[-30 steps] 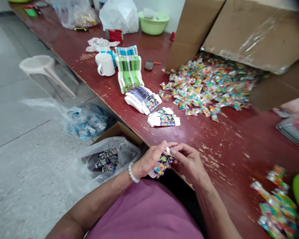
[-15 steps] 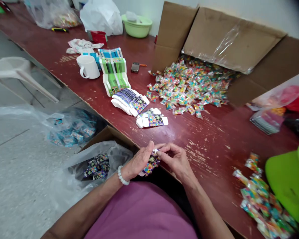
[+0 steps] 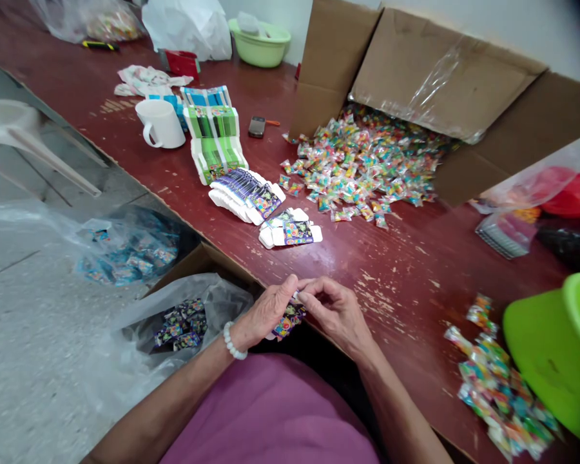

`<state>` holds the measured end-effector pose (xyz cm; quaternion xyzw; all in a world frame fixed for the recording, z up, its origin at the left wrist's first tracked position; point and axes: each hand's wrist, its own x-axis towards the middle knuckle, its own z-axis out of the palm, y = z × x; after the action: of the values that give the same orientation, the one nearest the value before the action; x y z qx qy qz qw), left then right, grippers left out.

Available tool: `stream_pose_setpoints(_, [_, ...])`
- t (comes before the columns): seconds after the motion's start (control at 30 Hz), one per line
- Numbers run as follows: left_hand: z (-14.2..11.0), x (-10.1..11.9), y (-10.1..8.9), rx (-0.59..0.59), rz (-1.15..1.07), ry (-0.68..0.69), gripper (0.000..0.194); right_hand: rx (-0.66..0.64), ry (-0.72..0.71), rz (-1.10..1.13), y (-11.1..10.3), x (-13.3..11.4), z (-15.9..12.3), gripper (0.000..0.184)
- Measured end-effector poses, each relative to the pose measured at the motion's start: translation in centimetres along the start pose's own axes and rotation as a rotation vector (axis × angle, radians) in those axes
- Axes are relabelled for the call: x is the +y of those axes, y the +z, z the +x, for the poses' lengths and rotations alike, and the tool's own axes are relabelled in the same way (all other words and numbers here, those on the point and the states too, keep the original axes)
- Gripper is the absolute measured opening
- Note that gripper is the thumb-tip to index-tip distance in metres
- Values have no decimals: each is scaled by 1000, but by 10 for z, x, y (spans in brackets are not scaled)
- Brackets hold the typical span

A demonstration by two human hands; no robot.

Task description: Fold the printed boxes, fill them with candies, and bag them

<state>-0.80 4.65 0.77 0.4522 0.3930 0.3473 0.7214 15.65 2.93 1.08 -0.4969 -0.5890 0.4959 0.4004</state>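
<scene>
At the table's front edge, my left hand (image 3: 270,310) grips a small printed purple candy box (image 3: 289,320) from its left side, thumb pointing up. My right hand (image 3: 336,312) has its thumb and forefinger pinched on the white end flap of this same box. My fingers partly cover the box. Past my hands, a couple of flattened purple boxes (image 3: 296,232) lie on the table, with a fanned stack of more purple boxes (image 3: 249,195) behind them. Wrapped candies (image 3: 367,164) spill out of a cardboard carton (image 3: 439,71) at the back.
Left of my arm, an open plastic-lined carton (image 3: 212,258) holds several filled purple boxes (image 3: 183,324). A bag of blue packets (image 3: 130,251) sits on the floor. A white mug (image 3: 160,124), green flat boxes (image 3: 217,138) and a phone (image 3: 256,127) lie farther back; a green tub (image 3: 551,354) stands right, beside loose candies (image 3: 502,380).
The view has shifted slightly, so the table's things appear a little farther left and higher. Both hands stay on the box, with the right fingers still at its white end flap.
</scene>
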Motion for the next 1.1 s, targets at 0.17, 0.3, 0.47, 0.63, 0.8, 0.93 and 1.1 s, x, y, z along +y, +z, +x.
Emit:
stream_pose_setpoints(0.17, [-4, 14, 3, 148, -196, -52, 38, 33, 19, 34, 4, 8, 2, 10])
stream_pose_setpoints(0.3, [-4, 7, 4, 72, -151, -15, 33, -61, 53, 100, -3, 2, 7, 15])
stream_pose_setpoints(0.47, [-1, -13, 2, 91, -118, -75, 55, -126, 64, 102, -1, -3, 6, 18])
stream_pose_setpoints(0.63, [6, -18, 1, 204, -225, -134, 61, 59, -94, 36, 22, 15, -5, 22])
stream_pose_setpoints(0.8, [7, -18, 2, 144, -410, -248, 56, -47, -60, -120, -5, 27, 30, 22])
stream_pose_setpoints(0.93, [-1, -16, -8, 63, -389, -311, 55, 235, -123, -730, -60, 41, 99, 33])
stream_pose_setpoints(1.1, [-6, -13, -27, 102, -250, -277, 45, 248, -74, -1173, -91, 64, 155, 41])
